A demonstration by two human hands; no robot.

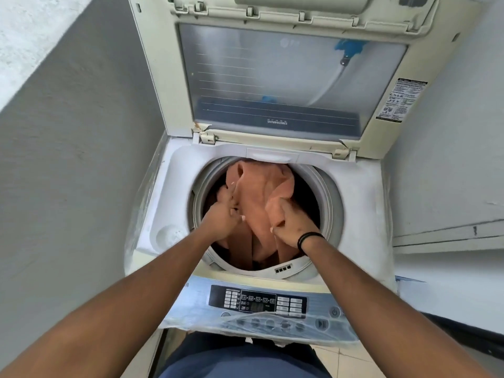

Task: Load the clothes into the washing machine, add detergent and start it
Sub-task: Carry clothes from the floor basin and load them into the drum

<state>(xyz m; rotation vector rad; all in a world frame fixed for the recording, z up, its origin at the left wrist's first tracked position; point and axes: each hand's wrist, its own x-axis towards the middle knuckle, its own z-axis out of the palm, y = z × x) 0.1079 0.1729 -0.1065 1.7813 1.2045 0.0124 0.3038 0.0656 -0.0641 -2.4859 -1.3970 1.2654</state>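
Observation:
A top-loading washing machine (180,170) stands in front of me with its lid (275,77) raised. An orange cloth (259,192) hangs over the round drum opening (331,203) and reaches down into it. My left hand (221,219) grips the cloth's left side with curled fingers. My right hand (291,225), with a black band on the wrist, is fisted around a fold on the cloth's right side. Both hands are over the drum mouth. The drum's inside is dark and mostly hidden by the cloth.
The control panel (259,301) with buttons and a display lies under clear plastic film at the machine's near edge. A grey wall (76,159) is close on the left and a white wall (447,159) on the right. A round recess (170,236) sits left of the drum.

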